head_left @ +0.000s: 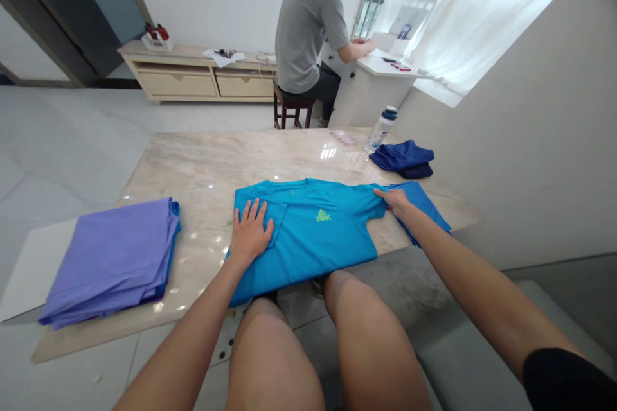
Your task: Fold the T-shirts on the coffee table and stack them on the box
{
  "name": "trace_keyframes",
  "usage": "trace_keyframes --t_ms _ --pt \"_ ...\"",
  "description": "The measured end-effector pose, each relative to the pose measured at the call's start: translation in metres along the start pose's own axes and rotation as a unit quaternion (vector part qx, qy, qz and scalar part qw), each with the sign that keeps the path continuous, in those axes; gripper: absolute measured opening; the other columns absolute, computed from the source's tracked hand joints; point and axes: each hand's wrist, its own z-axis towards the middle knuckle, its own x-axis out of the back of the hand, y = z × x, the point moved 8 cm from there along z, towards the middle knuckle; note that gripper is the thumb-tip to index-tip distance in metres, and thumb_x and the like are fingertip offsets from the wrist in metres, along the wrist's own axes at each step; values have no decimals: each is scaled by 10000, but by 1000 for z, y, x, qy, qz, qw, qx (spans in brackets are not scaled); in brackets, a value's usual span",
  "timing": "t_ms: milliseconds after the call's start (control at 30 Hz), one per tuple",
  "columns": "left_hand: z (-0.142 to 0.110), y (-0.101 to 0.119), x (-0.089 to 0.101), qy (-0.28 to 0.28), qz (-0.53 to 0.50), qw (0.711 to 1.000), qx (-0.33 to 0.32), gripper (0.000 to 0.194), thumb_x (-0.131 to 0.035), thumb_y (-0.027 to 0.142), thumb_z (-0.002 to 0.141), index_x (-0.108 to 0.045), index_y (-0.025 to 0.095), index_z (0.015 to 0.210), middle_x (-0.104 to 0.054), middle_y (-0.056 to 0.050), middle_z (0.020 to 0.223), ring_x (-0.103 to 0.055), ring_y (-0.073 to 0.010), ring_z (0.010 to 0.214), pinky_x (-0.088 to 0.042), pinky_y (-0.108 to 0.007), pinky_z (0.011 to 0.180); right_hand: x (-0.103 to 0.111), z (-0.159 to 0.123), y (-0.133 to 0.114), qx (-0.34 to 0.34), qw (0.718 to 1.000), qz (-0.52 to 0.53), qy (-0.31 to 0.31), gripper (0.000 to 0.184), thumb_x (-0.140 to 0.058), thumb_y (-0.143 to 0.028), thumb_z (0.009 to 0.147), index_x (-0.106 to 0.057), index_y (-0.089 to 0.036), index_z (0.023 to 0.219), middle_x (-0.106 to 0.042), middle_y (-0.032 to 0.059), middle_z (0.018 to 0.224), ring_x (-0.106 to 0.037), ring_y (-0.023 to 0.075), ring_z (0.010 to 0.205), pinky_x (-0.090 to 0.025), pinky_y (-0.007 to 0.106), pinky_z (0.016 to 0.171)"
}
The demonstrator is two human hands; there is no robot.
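Observation:
A bright blue T-shirt (318,231) with a small yellow-green logo lies front up on the marble-patterned table (231,157), its lower part reaching the near edge. Its left-hand sleeve is folded inward over the body. My left hand (250,228) rests flat on that fold, fingers spread. At the other side, my right hand (393,199) pinches the end of the outstretched sleeve between thumb and fingers. Just beyond that hand lies a folded blue garment (419,205), partly covered by my wrist.
A stack of folded purple cloth (116,250) lies at the table's left over a white sheet (36,263). Dark blue clothing (402,157) and a water bottle (382,128) stand at the back right. A person (308,26) sits at a white desk (376,83) beyond.

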Motion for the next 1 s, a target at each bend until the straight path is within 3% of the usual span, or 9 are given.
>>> trace_keyframes --t_ms 133,233,333,500,633,700,833,933,1000 --pt "-1 0 0 4 -2 1000 0 687 -368 467 1102 -464 208 1731 -370 -122 1819 -320 -366 1698 -208 -661 1392 12 -20 -4 -32 997 -63 17 299 -778 -364 981 -789 -91 1102 -792 224 1077 -735 384 1123 -614 489 966" --pt "-2 0 1 5 -2 1000 0 681 -371 461 1102 -468 214 1730 -380 -119 1815 -325 -360 1696 -209 -656 1395 17 -39 -39 37 984 -171 36 403 -673 -417 1061 -762 -83 1270 -755 285 1240 -695 450 1263 -547 561 1071" --pt "-2 1 2 0 -2 1000 1 678 -367 453 1105 -467 212 1730 -380 -115 1815 -321 -354 1698 -205 -654 1398 8 -63 -86 120 947 -296 39 435 -564 -417 1106 -728 -106 1361 -764 277 1209 -736 447 1187 -564 550 1012" --pt "-2 2 4 -7 1 1000 4 682 -359 453 1106 -470 194 1727 -372 -118 1819 -314 -358 1701 -202 -650 1401 -37 -105 -152 179 945 -274 -15 395 -570 -375 1085 -746 -152 1360 -803 214 1183 -771 389 1150 -584 438 959" --pt "-3 2 4 -11 4 1000 4 673 -368 454 1109 -468 215 1730 -368 -108 1822 -311 -354 1703 -207 -645 1402 -95 -141 -182 255 937 -166 -170 469 -617 -457 1081 -731 -140 1407 -826 104 874 -800 331 1059 -595 370 940" --pt "-3 1 3 -12 3 1000 4 673 -369 455 1111 -464 215 1732 -358 -105 1826 -306 -353 1705 -206 -643 1403 -113 -152 -185 300 921 -135 -210 462 -592 -492 1094 -761 -153 1359 -836 90 892 -803 313 1048 -598 366 960" --pt "-2 -1 0 -12 4 1000 1 680 -374 456 1114 -452 193 1736 -348 -108 1829 -302 -358 1706 -206 -654 1402 -124 -157 -163 395 888 -143 -187 450 -480 -374 1120 -742 -150 1409 -786 152 1365 -741 324 1274 -558 445 1144" --pt "0 -3 -3 -14 11 1000 0 672 -385 446 1116 -446 206 1741 -341 -98 1833 -296 -359 1710 -203 -654 1401 -137 -168 -134 461 855 -155 -180 578 -443 -430 1142 -581 -152 1629 -518 162 1717 -499 338 1593 -409 516 1323" --pt "-1 -2 -4 -18 16 1000 -7 652 -387 443 1122 -450 247 1741 -332 -82 1838 -288 -352 1715 -199 -643 1403 -148 -174 -114 456 856 -176 -170 653 -398 -502 1158 -479 -169 1714 -339 136 1822 -311 346 1701 -290 567 1384"
